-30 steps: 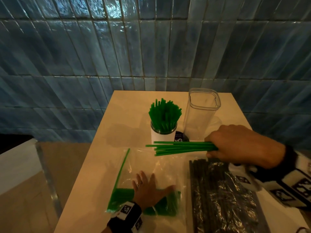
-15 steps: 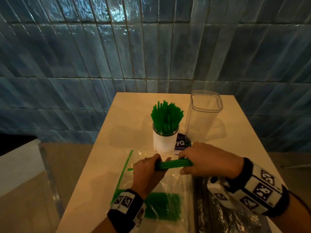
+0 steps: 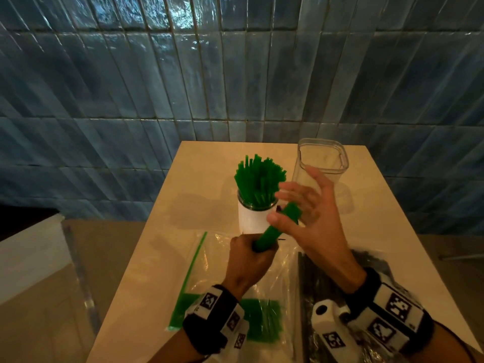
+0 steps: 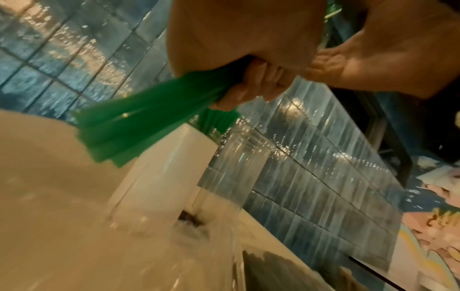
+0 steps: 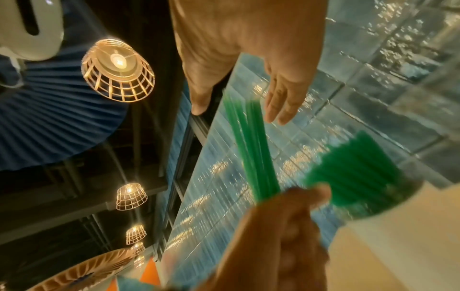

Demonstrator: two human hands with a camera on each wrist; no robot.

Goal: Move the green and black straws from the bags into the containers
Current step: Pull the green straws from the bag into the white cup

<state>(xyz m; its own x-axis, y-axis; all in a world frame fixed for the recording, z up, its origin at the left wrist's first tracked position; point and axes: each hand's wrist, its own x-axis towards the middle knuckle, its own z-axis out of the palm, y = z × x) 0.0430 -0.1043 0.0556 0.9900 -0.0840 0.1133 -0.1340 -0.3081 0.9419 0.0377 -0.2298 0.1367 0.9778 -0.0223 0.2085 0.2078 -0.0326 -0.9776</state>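
Note:
My left hand (image 3: 252, 251) grips the lower end of a bundle of green straws (image 3: 277, 226), which tilts up to the right in front of the white jar (image 3: 251, 218). That jar is packed with upright green straws (image 3: 258, 179). My right hand (image 3: 296, 205) is open with spread fingers beside the bundle's top end, its thumb touching the bundle. In the left wrist view my fingers (image 4: 248, 88) curl round the green bundle (image 4: 124, 133). The right wrist view has the bundle (image 5: 251, 147) below my open right hand (image 5: 248, 78). The clear square container (image 3: 322, 161) stands with nothing in it.
A clear bag with more green straws (image 3: 251, 318) lies under my left wrist. A bag of black straws (image 3: 311, 281) lies to its right under my right forearm. The beige table (image 3: 199, 195) backs onto a blue tiled wall (image 3: 183, 87). A dark label lies between jar and container.
The bundle went from lying level in both hands to tilting upward in my left hand alone. My right hand let go of it, rose and opened beside its top end.

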